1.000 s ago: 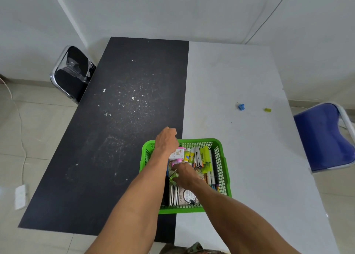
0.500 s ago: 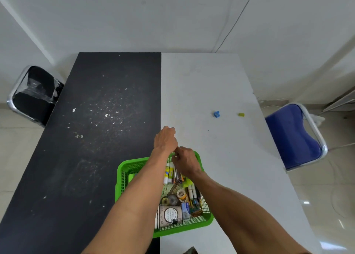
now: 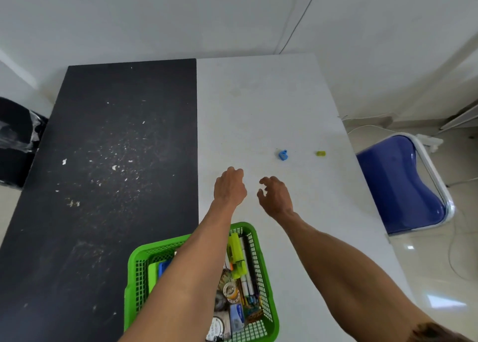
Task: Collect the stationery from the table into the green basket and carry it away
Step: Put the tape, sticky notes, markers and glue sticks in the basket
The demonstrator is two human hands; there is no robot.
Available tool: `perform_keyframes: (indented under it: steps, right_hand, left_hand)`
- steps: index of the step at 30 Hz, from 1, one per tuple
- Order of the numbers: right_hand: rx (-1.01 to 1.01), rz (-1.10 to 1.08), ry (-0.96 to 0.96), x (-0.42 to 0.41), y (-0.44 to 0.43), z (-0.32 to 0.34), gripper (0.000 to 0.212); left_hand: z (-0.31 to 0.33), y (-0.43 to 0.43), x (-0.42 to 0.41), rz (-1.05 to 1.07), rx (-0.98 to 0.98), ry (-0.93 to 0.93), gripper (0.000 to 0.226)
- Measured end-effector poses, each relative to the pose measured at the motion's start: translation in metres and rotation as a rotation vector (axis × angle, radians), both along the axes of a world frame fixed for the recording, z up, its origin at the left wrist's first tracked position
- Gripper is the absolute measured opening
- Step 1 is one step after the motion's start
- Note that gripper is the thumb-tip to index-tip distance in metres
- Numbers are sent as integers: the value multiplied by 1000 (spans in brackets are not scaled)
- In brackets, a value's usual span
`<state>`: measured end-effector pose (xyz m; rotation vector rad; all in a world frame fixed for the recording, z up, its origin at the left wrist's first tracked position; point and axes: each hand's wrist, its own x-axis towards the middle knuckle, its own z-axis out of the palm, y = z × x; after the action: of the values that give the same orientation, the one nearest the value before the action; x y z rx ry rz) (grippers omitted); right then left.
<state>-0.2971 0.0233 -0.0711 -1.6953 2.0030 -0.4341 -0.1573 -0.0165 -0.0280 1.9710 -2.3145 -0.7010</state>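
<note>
My left hand hangs over the white half of the surface, just right of the seam with the black half. I see only its back. The fingers are curled under into a fist, and nothing shows in it. My right hand hovers just beside it without touching it, fingers spread and loosely bent, holding nothing. Both hands are past the far rim of the green basket.

The basket sits at the near edge of the surface, straddling the seam, with my left forearm crossing above it. It is packed with stationery: a yellow-green highlighter near the right wall, white markers beside it, and a roll of tape lower down. My arm hides much of the left side.

Beyond my right hand, two things lie loose on the white half. They are a small blue piece and, well apart to its right, a small yellow piece, both too small to identify.

White flecks are scattered over the black half. A blue chair stands at the right side and a black chair at the left.
</note>
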Motion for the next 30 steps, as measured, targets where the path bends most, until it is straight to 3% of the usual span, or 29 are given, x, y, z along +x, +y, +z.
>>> perform_keyframes:
  steps: [8,12,22,30]
  right_hand:
    - [49,-103,123,-40,-75,-31,61]
    - [117,-78,146,-54,-106,-42,66]
    - [92,-38,256,-56,-118,-55,44]
    - [166,-131,234,-36,-56,-48,26]
  left_hand:
    - [-30,-46,-32,22,-28,25,31]
    - [-50,-56,-36,29,-26,52,33]
    - [-68,-53,-33,19,4,66,36]
    - [-39,-35,-11,34,14,53,35]
